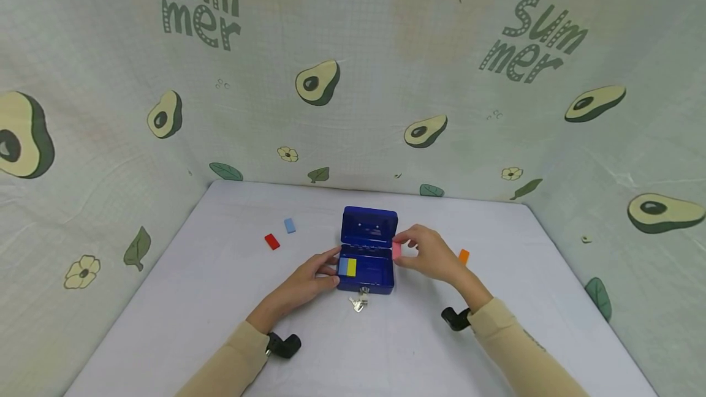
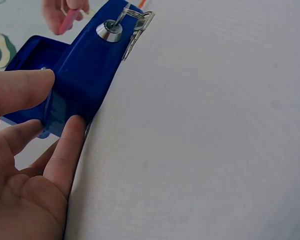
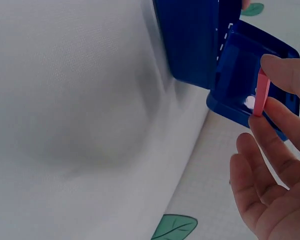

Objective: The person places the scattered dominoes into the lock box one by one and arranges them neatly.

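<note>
Pink block (image 3: 261, 94) sits pinched end to end by the right hand (image 1: 427, 254).

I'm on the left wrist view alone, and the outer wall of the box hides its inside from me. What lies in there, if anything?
Observer: From the head view, a light blue block and a yellow block lie side by side at the left end of the blue box.

Operator: My picture also misses the table beyond the left hand. Any loose blocks there?

Observer: Yes, two: a red block and another light blue one lie on the table, left of the box.

Operator: Which of those two is nearer the printed cloth at the back?

Observer: The light blue one; the red lies a little nearer the person.
</note>
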`<state>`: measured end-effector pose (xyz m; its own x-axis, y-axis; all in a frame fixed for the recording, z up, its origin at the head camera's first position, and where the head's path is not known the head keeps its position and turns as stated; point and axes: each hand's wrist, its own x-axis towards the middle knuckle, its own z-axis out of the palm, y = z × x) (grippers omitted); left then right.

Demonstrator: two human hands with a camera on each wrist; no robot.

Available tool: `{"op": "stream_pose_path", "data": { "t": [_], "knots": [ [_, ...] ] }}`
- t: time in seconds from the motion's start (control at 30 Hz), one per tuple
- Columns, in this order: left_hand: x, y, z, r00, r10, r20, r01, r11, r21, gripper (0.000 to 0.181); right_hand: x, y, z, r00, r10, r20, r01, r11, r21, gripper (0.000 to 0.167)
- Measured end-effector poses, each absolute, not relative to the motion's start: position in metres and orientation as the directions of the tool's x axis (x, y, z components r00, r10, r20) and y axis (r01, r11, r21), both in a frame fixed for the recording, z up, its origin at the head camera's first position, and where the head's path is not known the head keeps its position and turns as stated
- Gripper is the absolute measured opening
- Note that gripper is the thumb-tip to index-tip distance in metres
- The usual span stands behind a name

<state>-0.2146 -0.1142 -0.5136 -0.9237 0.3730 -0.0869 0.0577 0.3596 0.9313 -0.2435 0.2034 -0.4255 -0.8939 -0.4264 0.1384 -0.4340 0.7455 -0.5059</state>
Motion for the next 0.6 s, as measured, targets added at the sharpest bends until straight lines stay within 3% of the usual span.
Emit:
{"op": "stream_pose_path", "data": {
  "t": [0.6],
  "knots": [
    [-0.213,-0.116,-0.512,-0.915,0.394,-0.082,0.065,0.345,0.936,0.069,-0.235,0.186,-0.432,-0.888,-0.443,0.125,-0.436,0.724,-0.535,0.038]
  ]
}}
